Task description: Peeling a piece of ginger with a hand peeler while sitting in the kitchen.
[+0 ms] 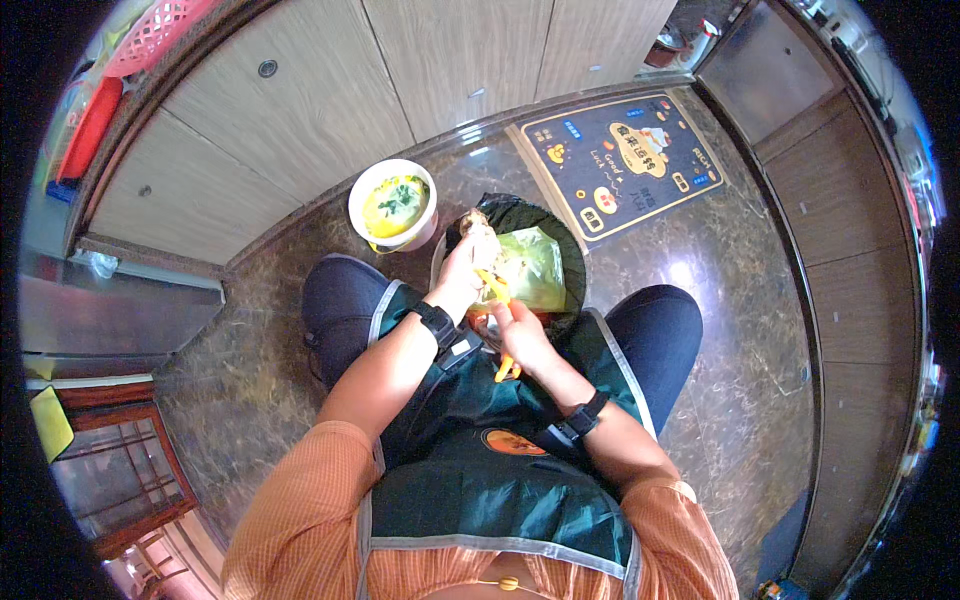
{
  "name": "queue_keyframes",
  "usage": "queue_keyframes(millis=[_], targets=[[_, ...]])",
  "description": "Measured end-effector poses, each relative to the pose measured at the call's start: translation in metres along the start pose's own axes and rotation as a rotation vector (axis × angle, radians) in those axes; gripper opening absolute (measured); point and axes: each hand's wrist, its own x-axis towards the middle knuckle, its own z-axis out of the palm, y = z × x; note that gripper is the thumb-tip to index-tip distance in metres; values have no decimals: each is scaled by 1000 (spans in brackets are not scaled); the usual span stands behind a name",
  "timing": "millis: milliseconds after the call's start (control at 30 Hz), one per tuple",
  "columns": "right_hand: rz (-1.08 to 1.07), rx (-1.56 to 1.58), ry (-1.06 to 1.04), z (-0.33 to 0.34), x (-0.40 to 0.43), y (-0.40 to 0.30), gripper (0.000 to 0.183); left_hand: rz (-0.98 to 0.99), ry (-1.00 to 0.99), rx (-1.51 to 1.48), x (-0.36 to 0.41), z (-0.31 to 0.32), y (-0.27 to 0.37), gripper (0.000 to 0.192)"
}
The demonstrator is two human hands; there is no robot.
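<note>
My left hand (459, 274) grips a knobbly, pale brown piece of food (474, 222), apparently a root vegetable; the fingers hide part of it. In my right hand (523, 337) is a yellow-orange peeler (494, 285), whose head lies close beside my left hand. Whether its blade touches the food cannot be seen. Both hands are above a round bin lined with a black bag (574, 259), between my knees. Inside the bin lies a crumpled, pale green plastic bag (534, 262). Left of the bin stands a white bucket (367, 180) holding yellowish contents and green leaves (401, 196).
A dark printed floor mat (559, 169) lies beyond the bin on the marbled floor (720, 360). Wood-grain cabinets (300, 97) line the far side, more cabinets (862, 300) the right. A red plastic container (90, 127) shows at upper left. A dark apron (495, 487) covers my lap.
</note>
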Motion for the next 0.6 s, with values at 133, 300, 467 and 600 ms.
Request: queue_keyframes(millis=[133,300,467,600], targets=[[74,-7,-82,-10,0,-15,43,43,61,60,2,-14,4,21],[-43,27,-30,-25,28,14,44,37,36,131,-16,29,6,30],[-63,167,-12,-13,21,1,34,104,64,47,-26,44,13,27],[58,334,-99,-17,6,-16,28,263,27,131,-21,35,18,26]])
